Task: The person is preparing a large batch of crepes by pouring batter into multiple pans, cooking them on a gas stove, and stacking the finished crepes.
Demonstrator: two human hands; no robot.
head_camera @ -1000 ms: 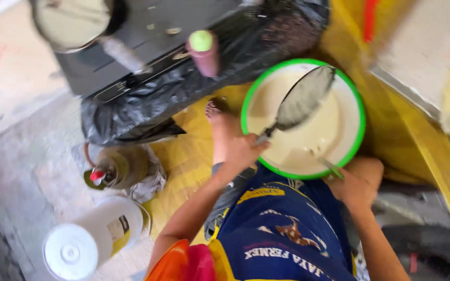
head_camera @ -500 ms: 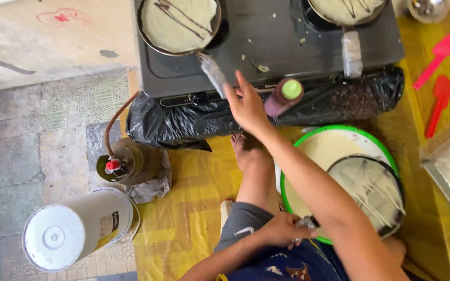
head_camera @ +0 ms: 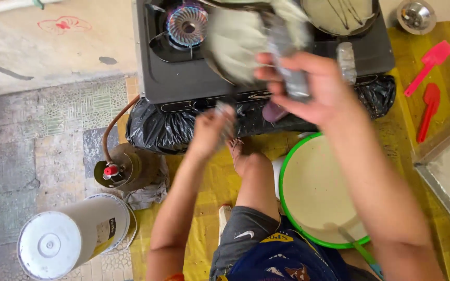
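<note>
Your right hand [head_camera: 313,88] grips the batter-coated pan [head_camera: 240,44] lifted off the lit burner [head_camera: 186,23], while the left hand [head_camera: 212,132] looks blurred, its grip unclear.

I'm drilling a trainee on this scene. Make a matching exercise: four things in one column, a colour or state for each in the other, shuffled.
Things:
1. burner
2. spatulas
3. basin rim
4. pan

Colours or states:
A. green
B. held up by the right hand
C. lit, blue flame
D. red

Pairs: 1-C, 2-D, 3-A, 4-B
</note>
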